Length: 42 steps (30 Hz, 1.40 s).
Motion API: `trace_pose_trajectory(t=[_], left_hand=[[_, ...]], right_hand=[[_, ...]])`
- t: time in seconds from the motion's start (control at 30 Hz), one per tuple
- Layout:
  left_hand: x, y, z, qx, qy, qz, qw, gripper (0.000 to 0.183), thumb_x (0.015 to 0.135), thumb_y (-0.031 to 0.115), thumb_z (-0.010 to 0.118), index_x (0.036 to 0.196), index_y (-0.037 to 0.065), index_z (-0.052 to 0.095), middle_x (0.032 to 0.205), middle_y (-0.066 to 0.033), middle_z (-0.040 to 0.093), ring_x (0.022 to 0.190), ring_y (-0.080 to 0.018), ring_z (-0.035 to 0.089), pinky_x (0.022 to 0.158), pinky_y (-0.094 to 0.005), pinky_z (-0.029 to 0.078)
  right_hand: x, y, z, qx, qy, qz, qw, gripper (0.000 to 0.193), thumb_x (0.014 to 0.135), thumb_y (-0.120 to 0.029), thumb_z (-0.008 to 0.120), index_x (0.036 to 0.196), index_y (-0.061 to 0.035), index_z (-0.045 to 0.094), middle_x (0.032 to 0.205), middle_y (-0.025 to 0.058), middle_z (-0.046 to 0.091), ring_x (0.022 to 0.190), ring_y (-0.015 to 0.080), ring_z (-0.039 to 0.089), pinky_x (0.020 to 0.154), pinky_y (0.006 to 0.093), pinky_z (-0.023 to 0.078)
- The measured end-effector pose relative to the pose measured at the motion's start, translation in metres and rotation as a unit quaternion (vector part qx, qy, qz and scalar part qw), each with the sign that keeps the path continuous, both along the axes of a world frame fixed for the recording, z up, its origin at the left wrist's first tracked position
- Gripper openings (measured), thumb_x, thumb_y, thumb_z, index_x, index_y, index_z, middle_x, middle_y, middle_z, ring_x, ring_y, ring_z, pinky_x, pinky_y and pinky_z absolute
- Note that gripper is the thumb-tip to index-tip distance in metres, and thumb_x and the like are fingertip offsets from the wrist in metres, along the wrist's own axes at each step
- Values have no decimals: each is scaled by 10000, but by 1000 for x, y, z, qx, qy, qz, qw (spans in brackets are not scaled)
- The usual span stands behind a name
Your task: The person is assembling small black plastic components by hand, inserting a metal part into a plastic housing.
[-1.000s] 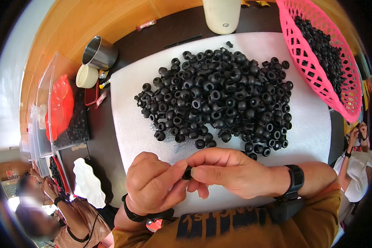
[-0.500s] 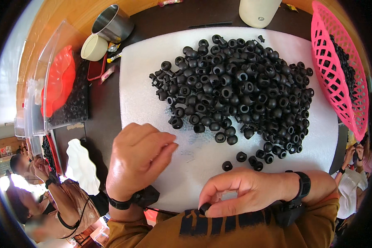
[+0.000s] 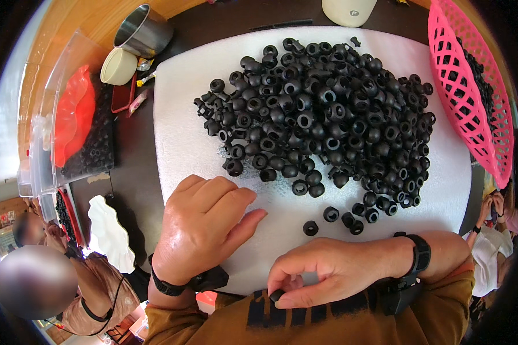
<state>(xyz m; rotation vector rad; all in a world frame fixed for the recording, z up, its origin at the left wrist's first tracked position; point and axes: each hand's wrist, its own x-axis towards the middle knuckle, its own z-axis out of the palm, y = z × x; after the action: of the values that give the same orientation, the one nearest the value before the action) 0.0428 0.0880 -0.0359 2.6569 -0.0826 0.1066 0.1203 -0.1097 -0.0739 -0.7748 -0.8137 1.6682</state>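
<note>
The right hand (image 3: 328,270) is low over the near part of the white foam board (image 3: 184,138), close to the person's brown shirt (image 3: 443,313), with its thumb and fingertips closed on one small black part (image 3: 276,295). That part sits at the very tip of the grip, on the left side of the hand, between the thumb and the curled fingers; only a little of it shows, the rest being covered by the fingers. The left hand (image 3: 204,221) hangs over the board's left near side, back upward, fingers loosely bent and the thumb standing apart from the forefinger with a gap between them; its palm is hidden. It is up and to the left of the held part, clear of it. Beyond both hands, a big heap of black parts (image 3: 322,109), round and hollow with openings in them, covers the middle of the board. Between heap and right hand lie a few stray pieces, the nearest being a black ring (image 3: 311,228) just past the knuckles. A pink basket (image 3: 440,75) holding more black parts stands at the far right. At the far left, off the board, are a steel cup (image 3: 144,31), a cream tub (image 3: 119,67) and a clear plastic box (image 3: 60,109).
</note>
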Motion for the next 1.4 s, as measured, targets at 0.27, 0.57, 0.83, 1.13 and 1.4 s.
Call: trace_pose_trajectory(t=[0.27, 0.57, 0.83, 1.13, 1.4], left_hand=[[-3, -4, 0, 11, 71, -42, 997, 244, 628, 95, 743, 835, 65, 617, 720, -52, 565, 616, -244, 526, 553, -343, 415], [-10, -6, -1, 63, 31, -52, 996, 284, 638, 89, 685, 893, 60, 566, 718, -41, 505, 571, -207, 524, 540, -305, 416], [-10, -10, 4, 33, 45, -33, 998, 299, 643, 50, 696, 924, 61, 596, 767, -59, 581, 607, -252, 547, 557, -346, 450], [-18, -14, 1, 75, 50, -84, 992, 240, 666, 73, 625, 891, 64, 542, 722, -52, 463, 553, -200, 483, 525, -299, 408], [-12, -7, 16, -116, 67, -27, 991, 256, 699, 11, 672, 948, 46, 624, 811, -80, 561, 651, -185, 580, 561, -271, 462]], right_hand=[[-1, 0, 0, 18, -21, 2, 1000, 177, 906, -187, 591, 940, -20, 543, 697, -26, 540, 616, 32, 470, 524, 208, 387], [6, 0, 8, -36, 83, -7, 996, 170, 908, -167, 596, 990, -30, 538, 801, -45, 544, 741, 13, 495, 636, 171, 411], [23, -4, 21, -89, 172, -159, 968, 197, 905, -116, 594, 1060, -6, 541, 887, 15, 602, 826, 64, 568, 772, 222, 472], [21, -2, 19, -92, 208, -228, 947, 173, 879, -87, 585, 1024, 5, 564, 873, 96, 623, 807, 187, 617, 755, 331, 496], [19, -1, 14, -77, 209, -224, 949, 186, 888, -105, 594, 1036, 2, 562, 893, 90, 622, 820, 183, 617, 764, 324, 497]])
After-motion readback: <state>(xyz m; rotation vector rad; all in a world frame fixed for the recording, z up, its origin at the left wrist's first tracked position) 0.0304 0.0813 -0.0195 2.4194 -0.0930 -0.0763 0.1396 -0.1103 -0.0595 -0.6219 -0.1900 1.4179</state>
